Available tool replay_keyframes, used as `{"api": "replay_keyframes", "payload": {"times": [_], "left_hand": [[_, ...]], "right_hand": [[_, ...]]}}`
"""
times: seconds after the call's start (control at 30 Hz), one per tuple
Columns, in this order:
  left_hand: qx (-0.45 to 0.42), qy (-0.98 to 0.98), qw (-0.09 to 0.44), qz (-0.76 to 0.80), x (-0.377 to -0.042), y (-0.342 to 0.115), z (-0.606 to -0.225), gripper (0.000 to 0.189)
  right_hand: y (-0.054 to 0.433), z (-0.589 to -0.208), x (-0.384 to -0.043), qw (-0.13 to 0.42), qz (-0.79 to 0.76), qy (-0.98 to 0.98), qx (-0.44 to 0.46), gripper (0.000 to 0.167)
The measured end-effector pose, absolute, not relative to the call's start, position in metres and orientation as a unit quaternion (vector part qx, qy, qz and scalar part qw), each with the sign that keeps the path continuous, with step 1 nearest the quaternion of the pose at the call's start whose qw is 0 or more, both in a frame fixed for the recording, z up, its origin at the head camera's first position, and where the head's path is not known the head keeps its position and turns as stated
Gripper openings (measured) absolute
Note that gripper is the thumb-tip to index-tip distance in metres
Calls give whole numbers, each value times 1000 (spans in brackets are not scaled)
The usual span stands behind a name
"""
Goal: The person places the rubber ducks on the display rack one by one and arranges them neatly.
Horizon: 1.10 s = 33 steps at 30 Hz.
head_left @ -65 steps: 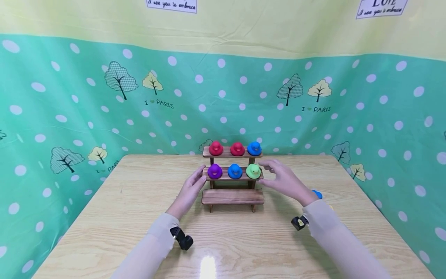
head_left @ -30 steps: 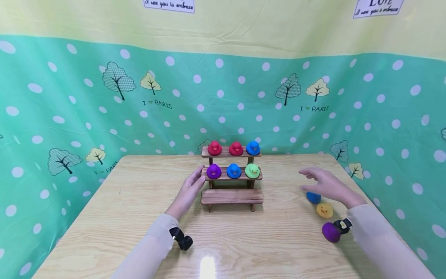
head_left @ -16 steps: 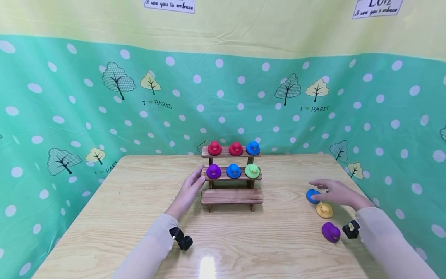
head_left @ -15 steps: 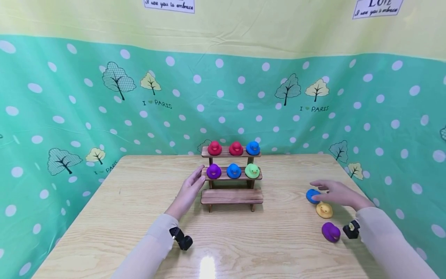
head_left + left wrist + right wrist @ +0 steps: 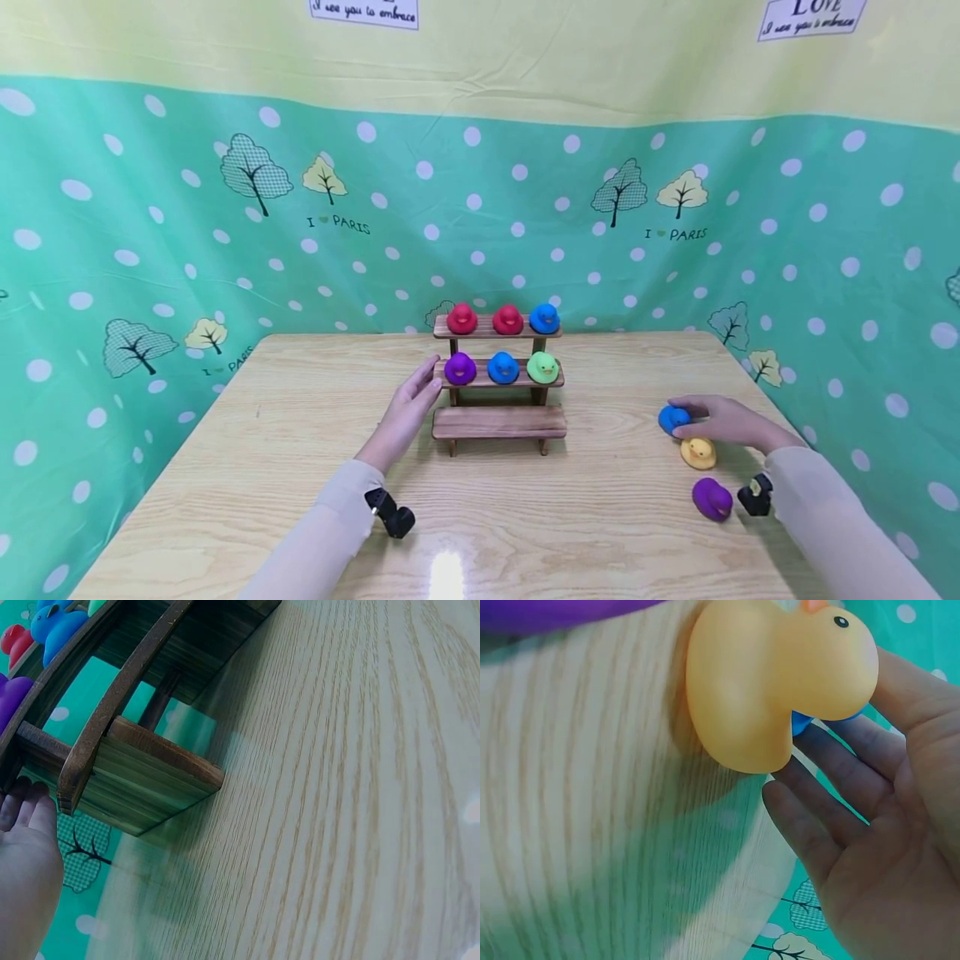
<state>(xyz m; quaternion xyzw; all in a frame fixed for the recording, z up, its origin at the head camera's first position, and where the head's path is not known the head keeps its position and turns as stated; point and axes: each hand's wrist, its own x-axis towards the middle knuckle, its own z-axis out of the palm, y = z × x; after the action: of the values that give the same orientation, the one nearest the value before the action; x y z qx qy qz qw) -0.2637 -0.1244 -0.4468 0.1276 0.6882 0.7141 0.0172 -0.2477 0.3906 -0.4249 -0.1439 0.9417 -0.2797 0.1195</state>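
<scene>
In the head view, my right hand (image 5: 723,419) has its thumb and fingers around a blue rubber duck (image 5: 671,419) on the table's right side. A yellow rubber duck (image 5: 742,690) stands just in front of it and hides most of the blue one in the right wrist view. My left hand (image 5: 405,411) rests with fairly straight fingers at the left end of a three-tier wooden stand (image 5: 498,422), by its middle step. On that step sit a purple duck (image 5: 461,368), a blue duck (image 5: 503,367) and a light green duck (image 5: 543,367).
Two red ducks, the right one (image 5: 507,319) mid-step, and another blue duck (image 5: 544,318) occupy the top step. The bottom step is bare. A purple duck (image 5: 712,498) lies near my right wrist camera (image 5: 756,494). A patterned cloth (image 5: 480,208) hangs behind the table.
My right hand has moved from beside the green duck out to the right, then lowered, its fingers closing around the blue duck. My left hand has stayed at the stand.
</scene>
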Motion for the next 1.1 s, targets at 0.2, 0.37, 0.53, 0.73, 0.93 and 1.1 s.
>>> {"api": "replay_keyframes", "payload": {"times": [0.2, 0.37, 0.53, 0.73, 0.93, 1.1], "left_hand": [[129, 688, 14, 714, -263, -124, -446, 57], [128, 686, 13, 716, -263, -123, -445, 57], [126, 685, 14, 718, -262, -123, -445, 57], [126, 686, 14, 717, -261, -123, -444, 57], [129, 686, 13, 716, -262, -124, -446, 56], [128, 687, 16, 715, -262, -124, -445, 58]], "right_hand": [[391, -425, -249, 115, -283, 940, -150, 65], [391, -426, -249, 120, -292, 938, -141, 66], [391, -426, -250, 123, -291, 939, -139, 67], [389, -423, -249, 114, -291, 940, -139, 67], [384, -419, -250, 106, -290, 941, -140, 69], [377, -411, -248, 94, -291, 939, -156, 70]]}}
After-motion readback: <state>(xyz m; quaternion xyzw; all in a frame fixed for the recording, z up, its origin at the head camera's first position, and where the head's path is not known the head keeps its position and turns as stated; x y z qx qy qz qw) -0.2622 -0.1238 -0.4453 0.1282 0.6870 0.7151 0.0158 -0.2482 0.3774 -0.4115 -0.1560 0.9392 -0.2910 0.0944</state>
